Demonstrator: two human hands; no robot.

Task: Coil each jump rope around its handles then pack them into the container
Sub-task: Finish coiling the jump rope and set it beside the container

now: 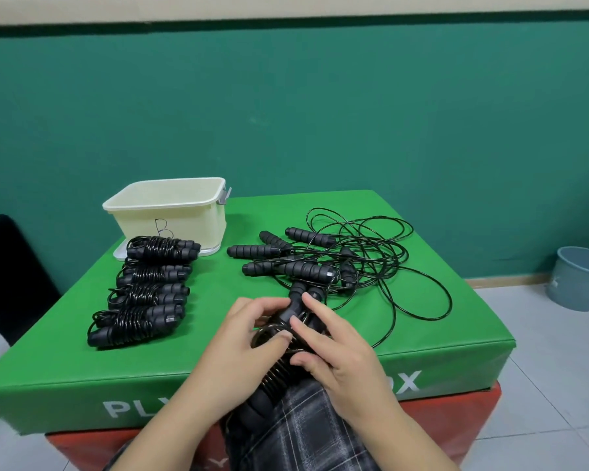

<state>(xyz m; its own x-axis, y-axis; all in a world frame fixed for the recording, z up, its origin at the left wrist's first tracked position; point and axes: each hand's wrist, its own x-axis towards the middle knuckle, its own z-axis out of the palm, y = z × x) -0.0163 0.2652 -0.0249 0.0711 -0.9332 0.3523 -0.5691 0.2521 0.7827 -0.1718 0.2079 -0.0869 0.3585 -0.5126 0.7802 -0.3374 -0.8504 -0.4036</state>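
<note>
A black jump rope (279,372), its cord wound in coils around its paired handles, lies slanted between my hands at the near edge of the green box. My left hand (242,338) grips the handles from the left, thumb on the coils. My right hand (330,345) holds them from the right, fingers curled over the cord. Several coiled jump ropes (143,294) lie in a column on the left. A tangle of uncoiled ropes (323,260) with loose handles sprawls at the right. The cream container (170,212) stands at the back left, with no rope visible inside.
The green padded box (65,362) rests on a red one (456,423). A white lid (123,253) lies under the container. A grey bin (578,278) stands on the tiled floor at the right. A dark object sits at the left edge. My plaid-clad leg is below.
</note>
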